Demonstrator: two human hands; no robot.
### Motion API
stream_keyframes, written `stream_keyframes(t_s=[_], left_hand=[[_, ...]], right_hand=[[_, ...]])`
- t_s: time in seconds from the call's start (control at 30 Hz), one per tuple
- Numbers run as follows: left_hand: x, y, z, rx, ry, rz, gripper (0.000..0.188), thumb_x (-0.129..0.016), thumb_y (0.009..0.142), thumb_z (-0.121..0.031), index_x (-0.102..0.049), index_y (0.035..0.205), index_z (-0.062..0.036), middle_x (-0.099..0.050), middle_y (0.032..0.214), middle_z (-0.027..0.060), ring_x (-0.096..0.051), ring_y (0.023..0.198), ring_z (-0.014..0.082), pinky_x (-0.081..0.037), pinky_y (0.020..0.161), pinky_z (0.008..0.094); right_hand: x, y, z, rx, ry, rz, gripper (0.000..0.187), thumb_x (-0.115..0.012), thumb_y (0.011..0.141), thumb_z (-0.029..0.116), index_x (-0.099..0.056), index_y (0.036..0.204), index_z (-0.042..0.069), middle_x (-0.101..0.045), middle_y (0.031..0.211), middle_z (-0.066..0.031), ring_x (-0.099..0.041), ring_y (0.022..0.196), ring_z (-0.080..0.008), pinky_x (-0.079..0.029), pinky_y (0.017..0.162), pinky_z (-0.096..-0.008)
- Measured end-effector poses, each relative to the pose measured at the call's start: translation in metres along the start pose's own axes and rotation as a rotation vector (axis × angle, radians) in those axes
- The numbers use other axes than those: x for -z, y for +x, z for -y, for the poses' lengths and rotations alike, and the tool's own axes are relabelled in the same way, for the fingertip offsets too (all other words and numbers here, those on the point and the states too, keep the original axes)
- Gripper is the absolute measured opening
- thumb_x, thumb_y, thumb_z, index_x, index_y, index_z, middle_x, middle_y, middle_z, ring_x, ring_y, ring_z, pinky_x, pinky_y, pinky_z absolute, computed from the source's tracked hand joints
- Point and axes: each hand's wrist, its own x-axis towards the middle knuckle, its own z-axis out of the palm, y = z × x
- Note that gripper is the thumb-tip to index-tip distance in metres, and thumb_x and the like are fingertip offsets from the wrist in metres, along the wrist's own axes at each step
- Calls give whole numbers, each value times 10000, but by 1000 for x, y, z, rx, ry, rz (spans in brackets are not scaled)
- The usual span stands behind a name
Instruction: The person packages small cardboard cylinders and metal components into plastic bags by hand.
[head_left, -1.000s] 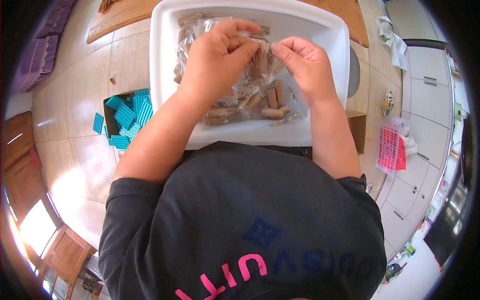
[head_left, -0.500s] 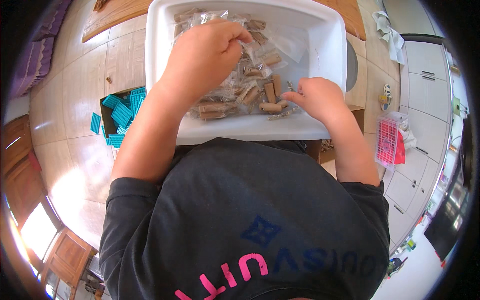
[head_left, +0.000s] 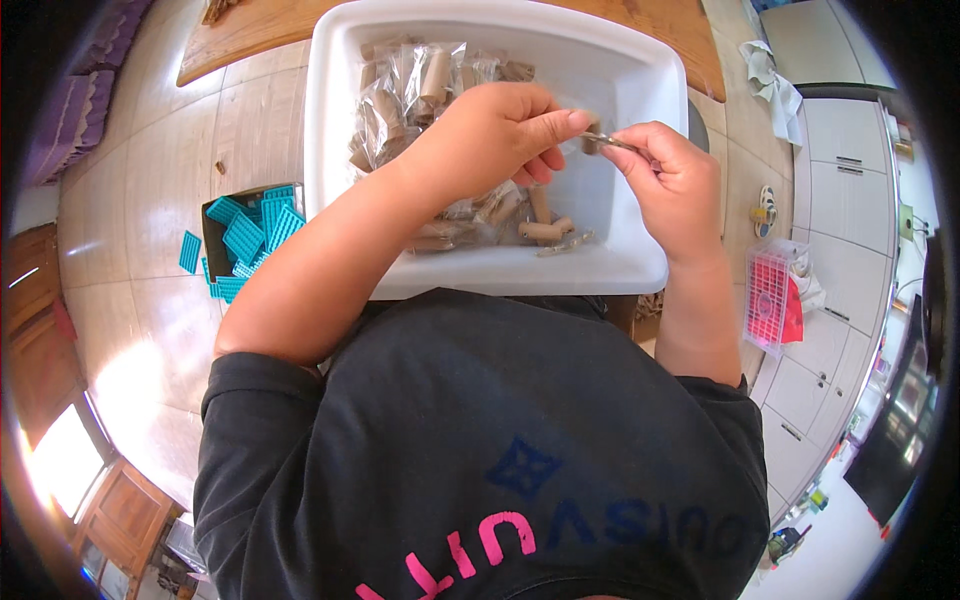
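Note:
Over the right half of a white plastic tub [head_left: 340,290], my hands meet. My left hand [head_left: 505,140] pinches a short tan cylinder [head_left: 591,142], mostly hidden by its fingertips. My right hand [head_left: 672,182] grips a slim, shiny metal piece [head_left: 622,145] whose tip reaches the cylinder; its exact kind is too small to make out. Clear plastic bags [head_left: 435,80] with tan cylinders fill the tub's left side. Below my hands lie loose tan cylinders [head_left: 541,232] and, beside them, another thin metal piece [head_left: 568,243].
On the floor at left stands a box of teal plastic grid pieces [head_left: 243,235], some spilling out. A wooden table [head_left: 680,45] is behind the tub. To the right are a pink and white basket [head_left: 770,290], a sandal [head_left: 765,212] and white cabinets [head_left: 850,190].
My left hand has left the bags and moved right, now with a tan cylinder. My right hand has lifted from the loose pieces, bringing a metal piece up to it.

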Motion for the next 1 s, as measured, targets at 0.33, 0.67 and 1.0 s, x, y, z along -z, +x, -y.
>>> stream_keyframes(t_s=[0.33,0.67,1.0], left_hand=[[10,-4,8,-313,-83,-149,65,-620,813,-57,-589,844,-9,-584,698,15,-543,634,72,-459,583,204],[14,2,18,-632,15,-259,398,-638,782,-38,-472,1142,-4,-507,1119,87,-493,1027,131,-437,825,254],[15,5,15,-162,-289,58,314,-617,824,-122,-517,1101,-15,-600,950,39,-565,895,114,-450,806,235]], right_hand=[[-19,16,4,-322,840,115,214,-621,840,227,-603,891,21,-580,671,-27,-402,494,-33,-298,452,-156],[-15,23,-5,-357,1386,235,143,-586,856,155,-591,907,21,-576,704,-45,-404,504,-68,-313,463,-180],[-16,25,-5,-267,1434,195,120,-601,834,105,-601,909,11,-596,758,-74,-443,535,-85,-344,503,-204]])
